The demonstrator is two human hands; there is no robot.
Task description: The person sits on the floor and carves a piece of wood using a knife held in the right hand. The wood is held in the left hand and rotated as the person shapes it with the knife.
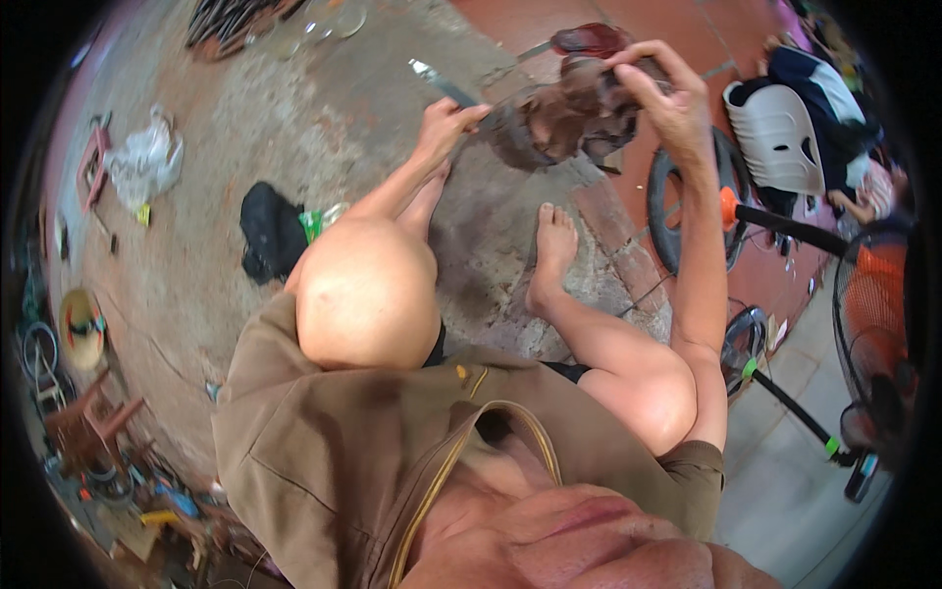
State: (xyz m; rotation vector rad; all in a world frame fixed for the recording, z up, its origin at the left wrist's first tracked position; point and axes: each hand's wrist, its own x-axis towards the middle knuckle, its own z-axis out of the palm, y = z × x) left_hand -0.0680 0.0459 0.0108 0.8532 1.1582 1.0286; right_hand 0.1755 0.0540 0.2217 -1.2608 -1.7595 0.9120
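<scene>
My left hand (449,130) is closed on a flat metal blade (444,83), whose bright tip points up and to the left. Fingers of my right hand (671,96) grip the top right of a lumpy dark brown piece (564,120), perhaps carved wood or clay. This piece has an uneven, hollowed shape and is slightly blurred. It is between my hands, above the ground past my bare feet (555,245). Just behind it shows a dark red glossy object (592,39), partly covered.
At the left are a clear plastic bag (147,157), a red-handled saw frame (94,162) and a straw hat (82,329). A black cloth (270,231) lies beside my left knee. At the right stand a small bike's wheel (731,201), a white plastic seat (780,137) and a fan (873,324).
</scene>
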